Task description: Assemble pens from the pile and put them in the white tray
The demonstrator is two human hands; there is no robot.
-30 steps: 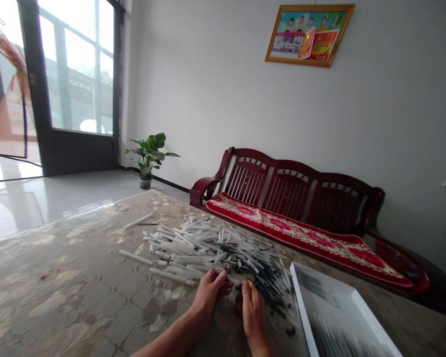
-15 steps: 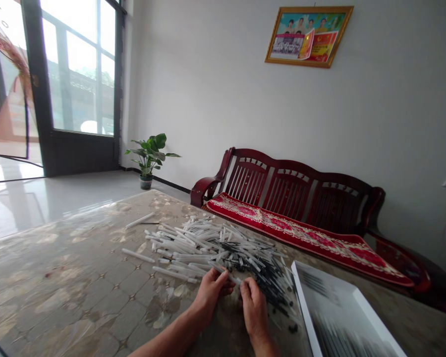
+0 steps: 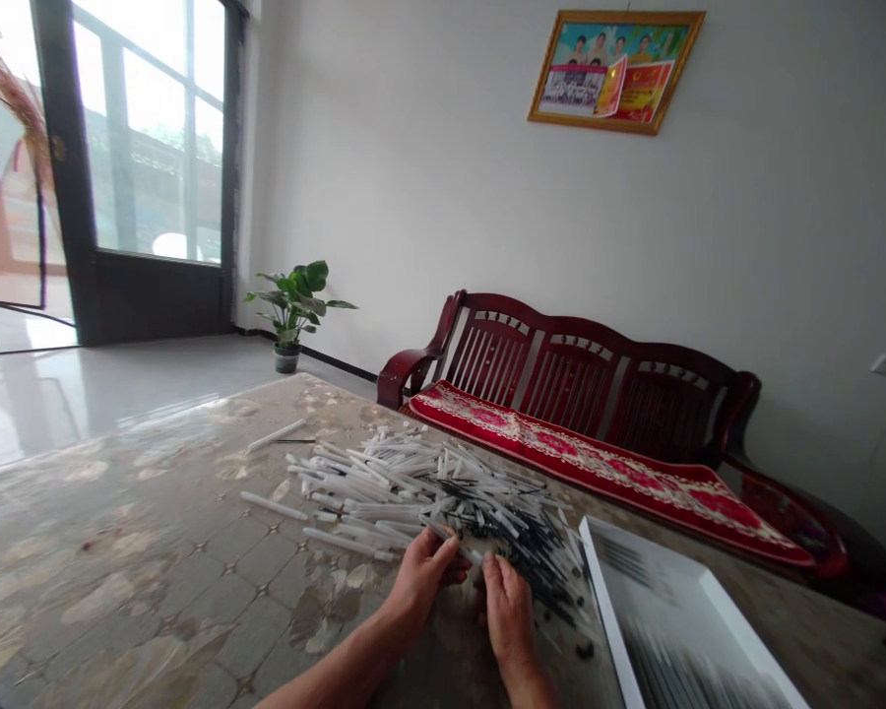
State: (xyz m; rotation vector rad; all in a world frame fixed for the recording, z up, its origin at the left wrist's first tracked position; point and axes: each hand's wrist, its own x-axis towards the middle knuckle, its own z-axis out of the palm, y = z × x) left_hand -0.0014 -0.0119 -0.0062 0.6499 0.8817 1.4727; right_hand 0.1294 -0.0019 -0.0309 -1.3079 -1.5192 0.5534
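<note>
A whitish pen (image 3: 471, 556) spans the gap between my two hands, above the near edge of a heap. My left hand (image 3: 426, 571) pinches its left part between thumb and fingers. At its other end, my right hand (image 3: 508, 596) closes thumb and fingertips on the pen; whether a small part is also in those fingers is hidden. Just beyond lies the heap of white pen barrels (image 3: 369, 473), with black refills or dark pen parts (image 3: 536, 551) on its right side. Small black pieces (image 3: 585, 651) lie near my right hand.
A white shallow box (image 3: 605, 615) holding rows of pens (image 3: 679, 665) stands at the right. Single barrels (image 3: 273, 506) lie left of the heap on the patterned table (image 3: 177, 611). Behind the table are a wooden bench (image 3: 568, 384) with a red cover and a potted plant (image 3: 291, 310).
My right hand has shifted very slightly right, with its fingers straighter along the pen's end. My left hand keeps its hold, and the camera view has moved a little.
</note>
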